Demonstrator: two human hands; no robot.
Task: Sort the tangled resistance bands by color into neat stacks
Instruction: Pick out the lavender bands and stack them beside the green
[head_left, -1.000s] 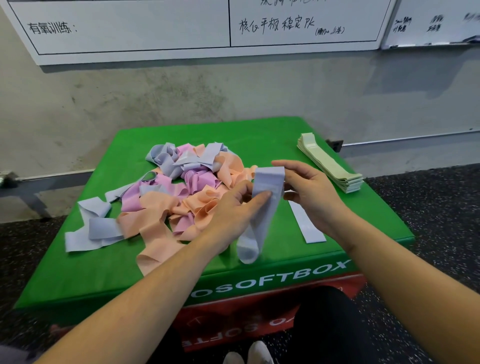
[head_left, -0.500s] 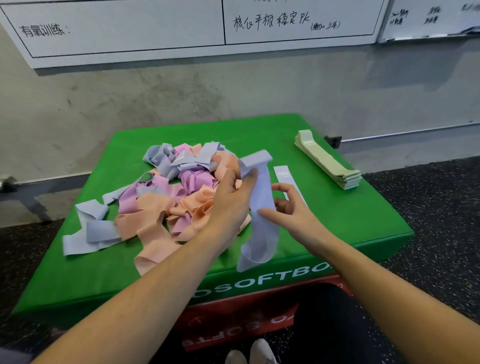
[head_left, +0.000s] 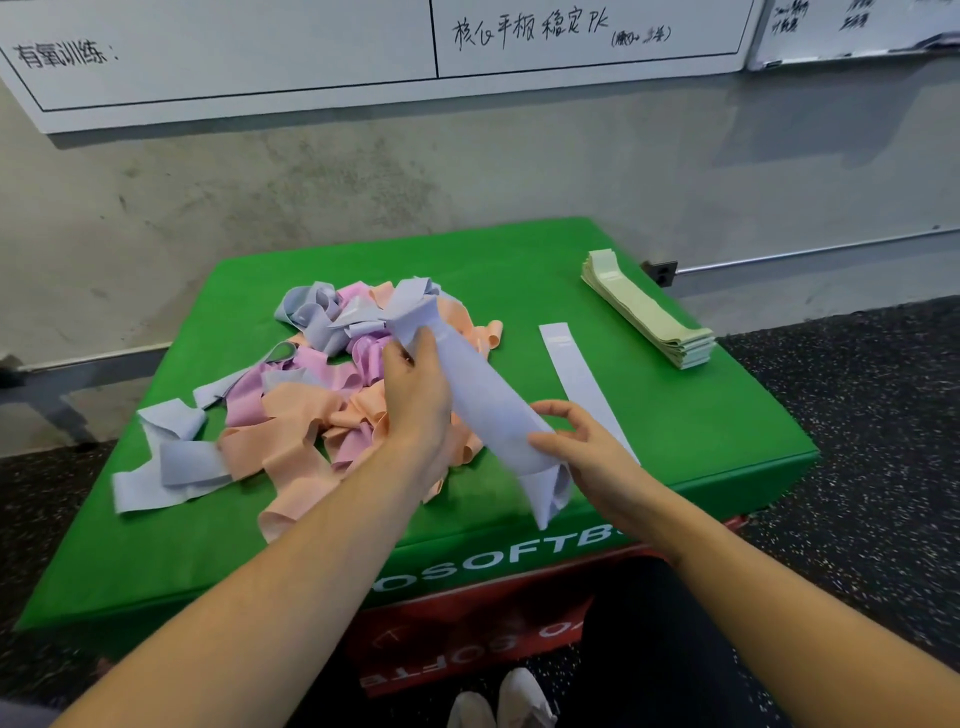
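Head view: green padded surface (head_left: 675, 431) against a grey wall, dark speckled floor around. Left hand (head_left: 415, 400) and right hand (head_left: 587, 452) each grip the lilac band (head_left: 483, 400) near the front edge. Tangled pile (head_left: 311, 395) sits left; green stack (head_left: 644, 312) lies at the far right corner.

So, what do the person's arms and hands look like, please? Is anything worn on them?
Both forearms are bare right up to the bottom edge of the picture, with no sleeves visible. The left hand and right hand wear no gloves. No watch, bracelet or ring is visible, and no markings show on either arm.
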